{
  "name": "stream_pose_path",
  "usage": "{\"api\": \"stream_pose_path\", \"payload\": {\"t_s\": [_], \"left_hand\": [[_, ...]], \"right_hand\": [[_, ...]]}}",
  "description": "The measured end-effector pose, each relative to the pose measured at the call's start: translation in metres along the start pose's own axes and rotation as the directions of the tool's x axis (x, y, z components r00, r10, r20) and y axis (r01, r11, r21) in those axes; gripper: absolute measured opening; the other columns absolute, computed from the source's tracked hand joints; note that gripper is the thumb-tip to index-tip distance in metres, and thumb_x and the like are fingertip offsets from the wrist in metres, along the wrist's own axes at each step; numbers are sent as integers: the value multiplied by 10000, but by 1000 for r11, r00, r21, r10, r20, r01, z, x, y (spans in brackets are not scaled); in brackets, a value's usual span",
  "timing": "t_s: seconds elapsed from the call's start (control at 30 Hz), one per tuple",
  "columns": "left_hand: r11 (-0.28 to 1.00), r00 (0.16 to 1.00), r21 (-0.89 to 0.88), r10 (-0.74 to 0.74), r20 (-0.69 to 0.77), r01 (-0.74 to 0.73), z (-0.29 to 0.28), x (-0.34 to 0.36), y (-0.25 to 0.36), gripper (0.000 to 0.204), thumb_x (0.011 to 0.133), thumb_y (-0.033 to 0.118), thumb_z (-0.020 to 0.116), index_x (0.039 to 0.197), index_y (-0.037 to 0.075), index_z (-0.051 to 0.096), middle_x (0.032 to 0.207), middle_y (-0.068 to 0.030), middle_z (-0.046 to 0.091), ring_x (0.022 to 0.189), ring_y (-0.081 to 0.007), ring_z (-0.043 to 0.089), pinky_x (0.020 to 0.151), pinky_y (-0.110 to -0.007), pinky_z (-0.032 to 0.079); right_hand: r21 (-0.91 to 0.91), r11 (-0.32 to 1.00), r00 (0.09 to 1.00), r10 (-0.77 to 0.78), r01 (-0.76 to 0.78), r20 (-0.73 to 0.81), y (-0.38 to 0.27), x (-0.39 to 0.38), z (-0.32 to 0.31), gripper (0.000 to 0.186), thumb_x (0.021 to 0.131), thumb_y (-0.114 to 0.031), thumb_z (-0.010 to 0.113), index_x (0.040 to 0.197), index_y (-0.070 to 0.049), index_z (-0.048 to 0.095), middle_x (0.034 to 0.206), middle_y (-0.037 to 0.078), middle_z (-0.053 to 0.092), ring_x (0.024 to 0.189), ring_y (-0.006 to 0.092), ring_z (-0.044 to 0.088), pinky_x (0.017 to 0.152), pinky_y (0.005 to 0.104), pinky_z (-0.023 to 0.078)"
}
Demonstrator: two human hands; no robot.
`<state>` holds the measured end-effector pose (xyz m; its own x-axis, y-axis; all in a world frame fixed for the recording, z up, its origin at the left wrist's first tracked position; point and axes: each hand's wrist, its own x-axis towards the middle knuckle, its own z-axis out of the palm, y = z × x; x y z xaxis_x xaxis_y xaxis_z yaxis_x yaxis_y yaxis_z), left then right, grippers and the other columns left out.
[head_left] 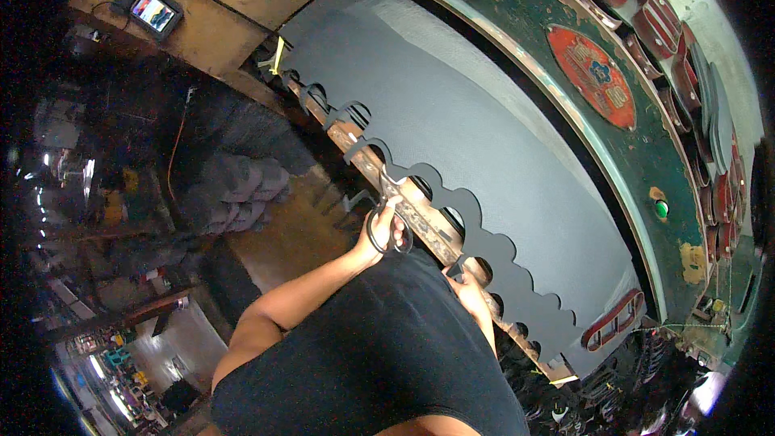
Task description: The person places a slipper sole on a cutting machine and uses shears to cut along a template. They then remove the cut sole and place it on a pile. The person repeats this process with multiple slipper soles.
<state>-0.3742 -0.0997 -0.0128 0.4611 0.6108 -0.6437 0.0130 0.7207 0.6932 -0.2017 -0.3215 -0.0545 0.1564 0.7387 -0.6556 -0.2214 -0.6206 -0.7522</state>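
Scissors with large dark looped handles are in my left hand, its fingers through and around the loops. The blades point away from me, across a worn wooden edge strip. A dark grey sheet with a row of rounded cut-outs along its near edge lies over that strip. My right hand is closed on a small projecting piece of the sheet's near edge, to the right of the scissors. Farther left, thin curved offcuts of the same material hang along the strip.
A green machine beam with a red oval plate arches beyond the grey work surface. A dark red cutting die sits at the right end. More dies line the beam's top. A small screen device is far left.
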Motion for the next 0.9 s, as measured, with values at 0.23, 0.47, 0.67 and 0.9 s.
{"api": "stream_pose_path", "payload": {"t_s": [0.23,0.47,0.67,0.9], "left_hand": [[971,982,-236,1,187,43,-36,41,19,328,1029,271,524,1315,117,480,1302,-196,603,1218,-311,591,971,-487,536],[988,960,-155,25,281,20,-60,56,33,445,996,290,510,1333,0,493,1347,-242,571,1256,-359,570,1019,-516,509],[986,983,-167,48,180,-17,-71,67,40,410,1028,233,422,1403,92,335,1269,-245,603,1193,-364,618,945,-492,559],[998,991,63,-37,132,29,-92,88,76,427,1082,292,408,1419,30,392,917,-131,640,797,-252,703,673,-352,591]], "right_hand": [[70,996,996,51,-46,-75,-1,1,15,127,928,-171,703,985,-75,643,809,-31,586,719,85,511,668,255,413],[62,998,988,-15,25,-153,-2,3,30,139,910,-177,729,957,-67,658,762,-44,557,688,79,493,653,252,395],[59,997,975,-32,46,-221,1,6,42,130,912,-153,721,971,-49,670,830,-12,632,763,101,556,739,277,450],[92,993,952,-38,69,-304,-6,8,57,139,925,-134,712,1011,-42,656,868,11,647,808,128,583,771,280,467]]}}
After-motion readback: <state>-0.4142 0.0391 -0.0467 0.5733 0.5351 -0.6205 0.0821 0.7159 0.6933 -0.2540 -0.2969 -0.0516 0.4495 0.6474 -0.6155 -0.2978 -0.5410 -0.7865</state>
